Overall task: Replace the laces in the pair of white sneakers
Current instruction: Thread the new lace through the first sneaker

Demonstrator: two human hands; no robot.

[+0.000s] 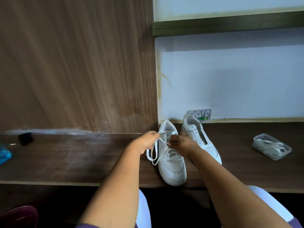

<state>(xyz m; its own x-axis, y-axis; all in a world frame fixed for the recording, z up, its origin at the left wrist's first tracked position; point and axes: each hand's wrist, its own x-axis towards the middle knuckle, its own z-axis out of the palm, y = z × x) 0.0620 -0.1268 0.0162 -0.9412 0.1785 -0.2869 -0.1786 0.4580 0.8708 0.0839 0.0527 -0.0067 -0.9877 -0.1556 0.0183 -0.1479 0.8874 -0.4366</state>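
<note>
— Which shoe is being worked on?

— The near sneaker [171,159], toe toward the person, heel toward the wall. The second sneaker [199,137] lies just beside it, laceless as far as I can see.

— And the hands?

— The left hand [147,141] pinches the lace [153,153], which runs from the shoe's left side and loops down to the desk [82,162]. The right hand [182,143], fingers curled at the eyelets, is nearer them; whether it pinches the lace, I can't tell.

— Next pull?

— Probably leftward, across the shoe.
</note>
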